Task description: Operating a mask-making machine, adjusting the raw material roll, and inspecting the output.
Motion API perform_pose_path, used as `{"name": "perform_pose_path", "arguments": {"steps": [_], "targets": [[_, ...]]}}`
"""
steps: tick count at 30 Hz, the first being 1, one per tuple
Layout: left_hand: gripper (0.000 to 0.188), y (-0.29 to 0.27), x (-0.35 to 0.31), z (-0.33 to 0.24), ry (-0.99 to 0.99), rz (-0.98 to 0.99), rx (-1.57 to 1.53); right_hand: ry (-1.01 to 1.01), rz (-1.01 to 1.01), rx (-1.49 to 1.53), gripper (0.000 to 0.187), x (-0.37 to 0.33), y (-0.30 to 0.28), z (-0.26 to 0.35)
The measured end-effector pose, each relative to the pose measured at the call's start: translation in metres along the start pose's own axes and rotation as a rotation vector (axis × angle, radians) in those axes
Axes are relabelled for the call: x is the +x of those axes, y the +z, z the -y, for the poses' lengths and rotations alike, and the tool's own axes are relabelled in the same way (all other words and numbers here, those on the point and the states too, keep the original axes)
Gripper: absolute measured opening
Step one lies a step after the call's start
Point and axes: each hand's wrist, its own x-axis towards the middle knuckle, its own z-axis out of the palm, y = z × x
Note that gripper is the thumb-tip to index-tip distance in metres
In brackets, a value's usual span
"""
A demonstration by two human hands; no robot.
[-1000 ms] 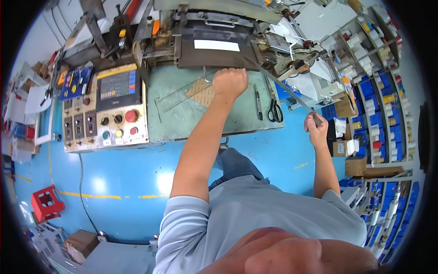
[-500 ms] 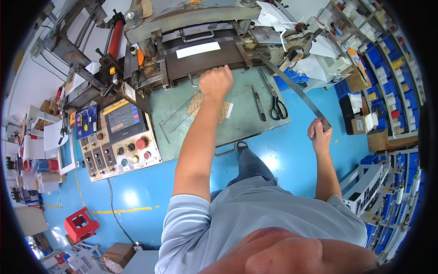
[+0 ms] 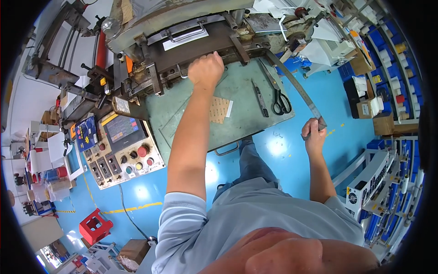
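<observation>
My left hand [image 3: 205, 70] is closed at the front edge of a dark flat plate [image 3: 200, 54]. A metal handle [image 3: 181, 72] shows beside the fist, which covers the rest of it. On the plate lies a white strip [image 3: 182, 42], partly crossed by a second metal handle [image 3: 197, 31] farther back. Out to the right, my right hand [image 3: 315, 136] is wrapped round the near end of a long flat metal bar [image 3: 299, 89]. The bar's far end meets the machine's right side. Brown patterned paper [image 3: 220, 109] lies under my left forearm on the green worktop [image 3: 246, 116].
A utility knife [image 3: 260, 98] and black-handled scissors [image 3: 280, 98] lie at the worktop's right. Left of it stands a control panel [image 3: 132, 160] with a screen and knobs. A red stool [image 3: 96, 226] is on the blue floor; shelves with blue bins [image 3: 376, 41] line the right.
The plate and white strip have slid away from me, deeper into the machine, with my left hand following. The strip now passes beneath the back handle. My right hand stays on the bar.
</observation>
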Motion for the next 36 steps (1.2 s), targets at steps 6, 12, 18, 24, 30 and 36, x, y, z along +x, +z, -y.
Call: {"name": "perform_pose_path", "arguments": {"steps": [6, 12, 18, 24, 30, 36], "targets": [[0.037, 0.01, 0.013, 0.011, 0.007, 0.012, 0.03, -0.004, 0.004, 0.016, 0.04, 0.0, 0.015, -0.019], [0.037, 0.018, 0.023, 0.009, 0.036, -0.038, 0.052, -0.003, -0.046, 0.127, 0.039, 0.018, 0.035, -0.031], [0.037, 0.021, 0.026, 0.015, 0.054, -0.035, 0.123, 0.104, -0.152, 0.182, 0.04, 0.047, 0.059, -0.03], [0.037, 0.009, 0.03, 0.003, -0.062, 0.173, 0.152, 0.225, -0.15, 0.443, 0.033, 0.064, 0.062, -0.048], [0.022, -0.005, -0.009, -0.032, 0.117, -0.071, -0.258, 0.327, -0.107, 0.718, 0.032, 0.103, 0.09, -0.067], [0.05, 0.045, 0.001, -0.05, -0.994, 0.403, -1.038, 0.564, 0.047, 0.825, 0.022, 0.191, 0.147, -0.086]]}}
